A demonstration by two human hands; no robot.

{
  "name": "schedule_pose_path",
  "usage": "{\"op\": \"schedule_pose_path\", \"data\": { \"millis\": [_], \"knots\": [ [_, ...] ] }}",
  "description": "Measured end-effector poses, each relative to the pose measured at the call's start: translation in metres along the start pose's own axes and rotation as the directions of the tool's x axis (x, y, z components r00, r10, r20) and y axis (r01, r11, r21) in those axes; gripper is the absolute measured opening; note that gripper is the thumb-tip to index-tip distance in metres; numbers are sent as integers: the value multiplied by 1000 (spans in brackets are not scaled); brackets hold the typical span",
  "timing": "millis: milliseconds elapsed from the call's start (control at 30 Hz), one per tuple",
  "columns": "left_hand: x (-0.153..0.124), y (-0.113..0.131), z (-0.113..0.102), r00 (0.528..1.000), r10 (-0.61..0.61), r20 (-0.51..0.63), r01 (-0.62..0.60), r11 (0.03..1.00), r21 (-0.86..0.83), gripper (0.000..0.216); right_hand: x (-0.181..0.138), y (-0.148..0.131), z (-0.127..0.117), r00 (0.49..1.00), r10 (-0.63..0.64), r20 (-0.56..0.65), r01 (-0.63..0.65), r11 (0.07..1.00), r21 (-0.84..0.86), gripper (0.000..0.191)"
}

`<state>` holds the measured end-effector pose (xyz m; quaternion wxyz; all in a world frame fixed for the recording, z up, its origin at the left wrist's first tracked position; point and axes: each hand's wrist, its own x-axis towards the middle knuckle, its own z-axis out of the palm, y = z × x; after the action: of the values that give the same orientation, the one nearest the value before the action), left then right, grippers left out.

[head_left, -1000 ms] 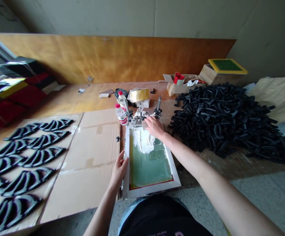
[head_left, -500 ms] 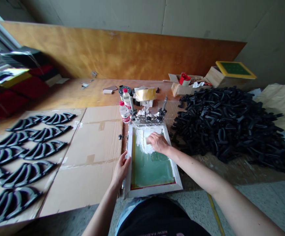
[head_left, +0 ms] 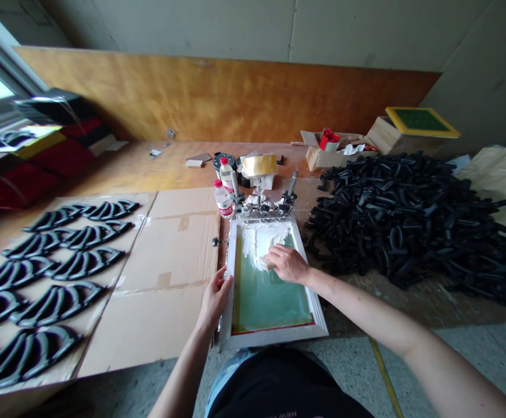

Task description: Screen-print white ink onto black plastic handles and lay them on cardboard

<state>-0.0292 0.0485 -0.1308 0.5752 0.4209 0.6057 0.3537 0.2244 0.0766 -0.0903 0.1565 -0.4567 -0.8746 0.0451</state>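
A screen printing frame with a green mesh lies in front of me, held at its far end by a metal hinge clamp. White ink is smeared thickly over the far part of the mesh. My left hand grips the frame's left side, thumb near the top edge and the other fingers mostly hidden. Over the mesh, my right hand is closed around a small squeegee, largely covered by the fingers, its edge at the ink.
Black ribbed fan-shaped parts lie in rows on cardboard at left. A large heap of black parts fills the right. Two red-capped bottles, a roll of yellow tape and an opened carton stand behind.
My right hand has moved slightly toward me and to the right, drawing the squeegee across the ink. My left hand stays on the frame. The view has shifted slightly.
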Motion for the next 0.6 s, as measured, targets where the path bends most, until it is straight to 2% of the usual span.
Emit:
{"op": "schedule_pose_path", "data": {
  "millis": [33,100,167,233,300,333,400,433,467,500,600],
  "knots": [
    [-2,4,0,1000,-1,2,1,1000,-13,78,6,2,-4,999,39,-20,-38,999,37,9],
    [-8,15,-2,1000,-5,11,5,1000,-31,82,27,12,-15,986,154,-59,-148,985,93,27],
    [-15,31,-7,999,-4,35,6,999,-42,85,52,29,-30,956,281,-79,-274,957,97,50],
    [-21,51,-12,998,9,59,-6,999,-40,78,67,52,-46,911,398,-106,-392,917,77,61],
    [-22,73,-16,997,39,65,-37,999,-39,68,62,79,-60,841,512,-172,-503,859,98,56],
    [-20,85,-16,996,63,59,-59,997,-58,65,53,91,-65,787,579,-212,-564,815,129,49],
    [-13,108,-12,987,160,31,-152,973,-171,65,26,107,-65,678,695,-240,-668,718,194,37],
    [-9,119,-8,975,223,18,-212,946,-246,65,12,110,-60,654,725,-216,-693,689,213,34],
    [-4,130,-4,960,280,9,-264,914,-310,64,-2,108,-51,656,734,-176,-700,679,223,32],
    [1,139,1,947,320,7,-297,887,-354,63,-13,103,-40,683,720,-123,-686,690,229,30],
    [8,148,18,943,332,-35,-315,853,-417,58,-28,75,-1,834,552,-16,-533,812,236,30]
  ]
}}
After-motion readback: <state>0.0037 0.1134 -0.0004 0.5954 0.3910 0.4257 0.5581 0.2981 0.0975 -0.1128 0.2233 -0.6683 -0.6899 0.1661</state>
